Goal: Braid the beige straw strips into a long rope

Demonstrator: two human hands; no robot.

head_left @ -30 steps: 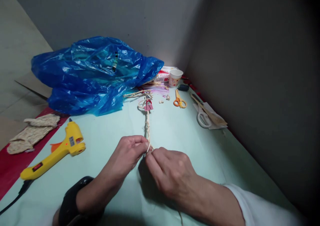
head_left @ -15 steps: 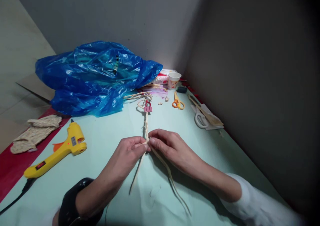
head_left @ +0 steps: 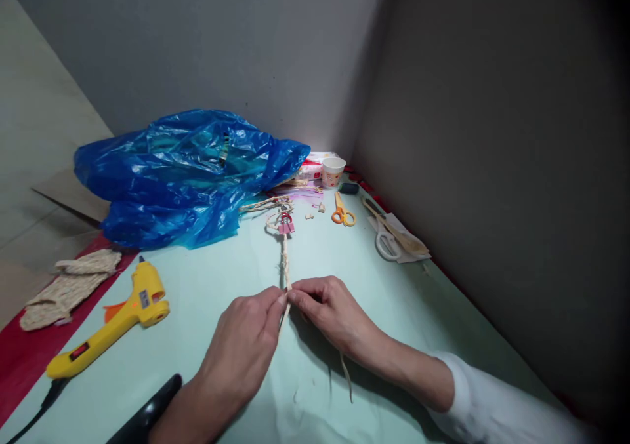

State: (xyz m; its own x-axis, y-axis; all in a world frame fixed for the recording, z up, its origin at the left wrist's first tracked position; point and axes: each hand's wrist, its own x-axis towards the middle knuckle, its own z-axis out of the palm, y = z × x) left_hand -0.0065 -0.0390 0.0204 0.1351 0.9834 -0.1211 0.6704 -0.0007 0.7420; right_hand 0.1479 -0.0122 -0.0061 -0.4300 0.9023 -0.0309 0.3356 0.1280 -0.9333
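Observation:
A thin cream braid (head_left: 285, 260) of straw-like strands runs toward me from a pink binder clip (head_left: 286, 224) on the table. At its near end, my left hand (head_left: 249, 336) pinches the strands between thumb and forefinger. Right beside it, my right hand (head_left: 329, 313) also pinches the braid's lower end, fingertips almost touching the left ones. One loose strand (head_left: 283, 319) slants down below the fingertips. Another strand's tail (head_left: 347, 378) hangs out under my right hand. The exact crossing of the strands is hidden by my fingers.
A yellow glue gun (head_left: 115, 322) lies left, near a woven straw piece (head_left: 69, 286). Behind it bulges a blue plastic bag (head_left: 191, 175). Orange scissors (head_left: 341, 211), a paper cup (head_left: 333, 172) and white-handled scissors (head_left: 388, 246) are at the back right, by the grey wall (head_left: 472, 168).
My left hand has turned more palm-down, and its loose strand now shows less. The right-hand strand has shifted beneath my right hand. The whole view has tilted slightly upward.

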